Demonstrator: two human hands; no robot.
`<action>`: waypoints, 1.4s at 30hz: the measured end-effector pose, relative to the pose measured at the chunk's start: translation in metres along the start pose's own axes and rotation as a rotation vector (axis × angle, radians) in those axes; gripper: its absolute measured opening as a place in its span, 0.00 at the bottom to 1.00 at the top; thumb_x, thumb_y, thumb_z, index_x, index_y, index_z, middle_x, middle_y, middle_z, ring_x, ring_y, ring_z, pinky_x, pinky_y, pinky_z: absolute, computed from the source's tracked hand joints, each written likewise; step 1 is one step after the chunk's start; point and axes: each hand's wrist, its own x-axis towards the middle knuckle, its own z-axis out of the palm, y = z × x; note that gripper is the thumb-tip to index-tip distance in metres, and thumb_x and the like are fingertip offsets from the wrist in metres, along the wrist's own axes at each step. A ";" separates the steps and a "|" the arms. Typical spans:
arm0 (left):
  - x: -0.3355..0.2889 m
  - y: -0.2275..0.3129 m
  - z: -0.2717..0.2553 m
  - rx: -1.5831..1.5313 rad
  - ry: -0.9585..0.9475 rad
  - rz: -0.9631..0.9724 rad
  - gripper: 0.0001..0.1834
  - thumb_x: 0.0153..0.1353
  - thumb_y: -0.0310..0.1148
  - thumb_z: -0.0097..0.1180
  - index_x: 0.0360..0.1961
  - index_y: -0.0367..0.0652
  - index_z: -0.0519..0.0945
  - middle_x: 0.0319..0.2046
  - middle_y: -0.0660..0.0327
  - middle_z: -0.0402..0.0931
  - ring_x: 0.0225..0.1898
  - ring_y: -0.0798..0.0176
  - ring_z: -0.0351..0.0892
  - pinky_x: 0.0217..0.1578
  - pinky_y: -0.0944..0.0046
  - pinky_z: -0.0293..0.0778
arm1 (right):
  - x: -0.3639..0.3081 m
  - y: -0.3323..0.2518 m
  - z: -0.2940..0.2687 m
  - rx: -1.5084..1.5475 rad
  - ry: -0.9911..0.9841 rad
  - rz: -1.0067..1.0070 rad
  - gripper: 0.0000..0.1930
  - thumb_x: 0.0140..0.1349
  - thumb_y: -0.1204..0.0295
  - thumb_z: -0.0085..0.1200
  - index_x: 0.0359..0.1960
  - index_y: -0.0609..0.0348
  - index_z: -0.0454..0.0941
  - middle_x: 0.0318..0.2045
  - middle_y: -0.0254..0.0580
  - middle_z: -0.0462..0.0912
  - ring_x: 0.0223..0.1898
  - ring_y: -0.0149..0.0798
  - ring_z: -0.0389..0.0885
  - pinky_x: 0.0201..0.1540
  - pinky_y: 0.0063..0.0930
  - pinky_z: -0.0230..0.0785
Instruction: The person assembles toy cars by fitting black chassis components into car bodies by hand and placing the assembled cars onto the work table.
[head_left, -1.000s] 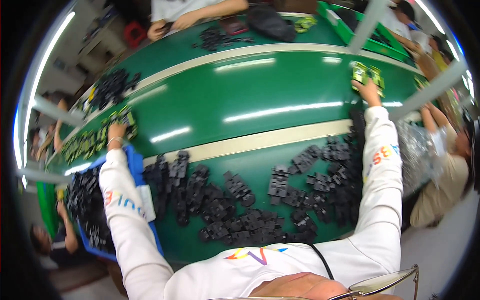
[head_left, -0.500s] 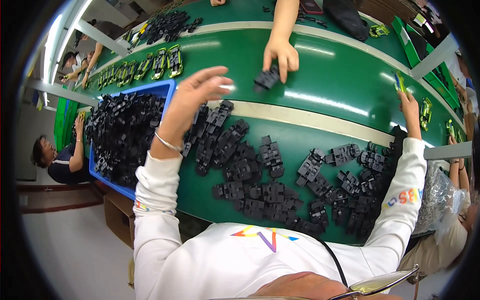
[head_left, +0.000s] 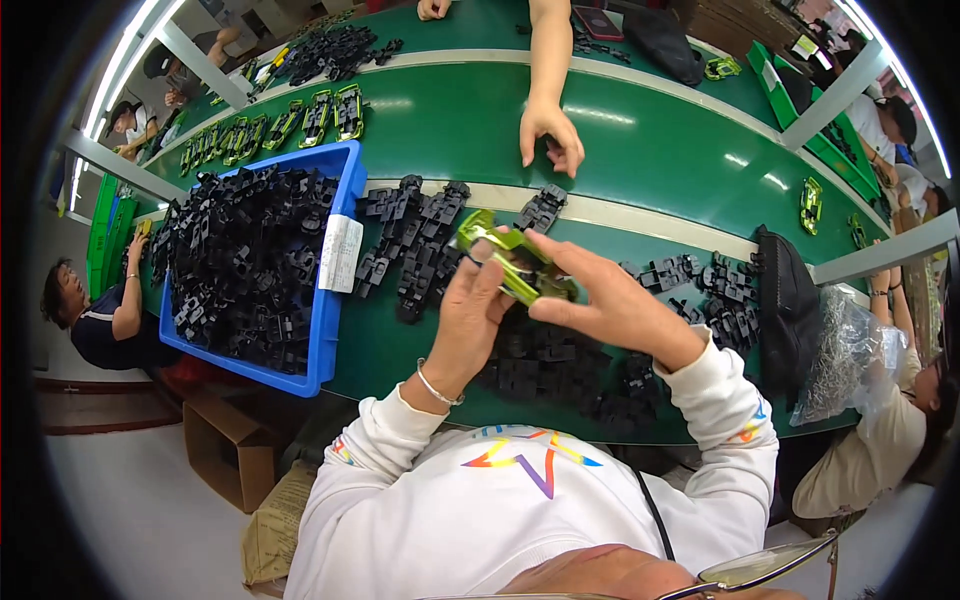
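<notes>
Blue bin (head_left: 324, 335) full of black plastic parts (head_left: 250, 260) at left. Left hand (head_left: 462, 312) pinches lime-green plastic frame (head_left: 514, 262) above near bench, centre; right hand (head_left: 625, 302) grips its right side. Black pouch (head_left: 785, 312) at right.

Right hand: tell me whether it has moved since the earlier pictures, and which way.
Yes. The right hand was beyond the cream strip; it has come leftward and back to the strip's near side.

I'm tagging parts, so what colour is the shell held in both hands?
The shell is mostly shiny yellow-green; the head view shows it best.
</notes>
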 end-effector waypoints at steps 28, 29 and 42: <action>-0.011 0.042 -0.043 -0.224 -0.051 -0.005 0.25 0.74 0.48 0.41 0.63 0.42 0.64 0.57 0.50 0.72 0.57 0.51 0.75 0.58 0.52 0.71 | 0.015 0.068 0.004 -0.562 0.322 0.386 0.27 0.57 0.62 0.63 0.55 0.65 0.73 0.46 0.52 0.77 0.50 0.53 0.77 0.52 0.42 0.70; -0.008 0.040 -0.041 -0.236 -0.061 -0.012 0.25 0.74 0.48 0.39 0.63 0.42 0.64 0.57 0.49 0.72 0.57 0.51 0.75 0.58 0.52 0.71 | 0.014 0.069 0.003 -0.499 0.369 0.351 0.26 0.58 0.63 0.63 0.54 0.65 0.73 0.46 0.52 0.77 0.50 0.53 0.77 0.52 0.42 0.70; 0.004 0.020 0.000 -0.196 -0.005 0.051 0.27 0.76 0.50 0.28 0.61 0.42 0.67 0.54 0.55 0.75 0.54 0.59 0.76 0.57 0.55 0.71 | 0.004 -0.037 0.049 -0.265 0.442 -0.112 0.29 0.61 0.65 0.61 0.61 0.64 0.67 0.36 0.50 0.78 0.32 0.50 0.79 0.34 0.36 0.74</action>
